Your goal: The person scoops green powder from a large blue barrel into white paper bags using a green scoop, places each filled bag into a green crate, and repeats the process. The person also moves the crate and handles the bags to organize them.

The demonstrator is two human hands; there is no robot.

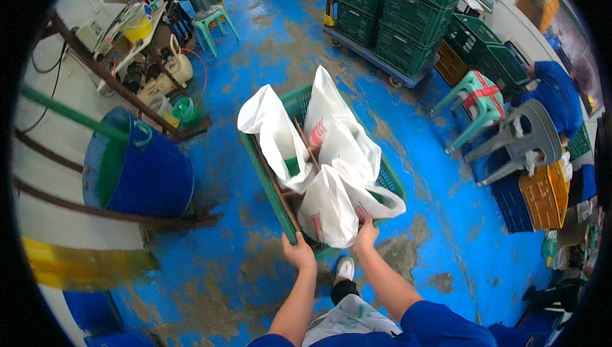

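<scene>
Both my hands grip the near end of a green plastic crate [260, 172] in front of me. My left hand [299, 253] is closed on its near left corner, thumb up. Closed at the near right part of the rim, my right hand [365, 235] has its fingertips partly hidden by a bag. Several white plastic bags with red print stand upright in the crate, among them a near bag [328, 210] and a far one [326, 101]. Something green shows in the mouth of the left bag [262, 114]. Brown strips lie between the bags and along the crate's left side.
On the left stands a blue barrel [159, 172] beside brown metal bars. Stacked dark green crates [408, 25] rest on a wheeled dolly [373, 54] ahead. A green stool [475, 101], a grey chair [519, 137] and a seated person [553, 95] are at right. The blue floor is worn.
</scene>
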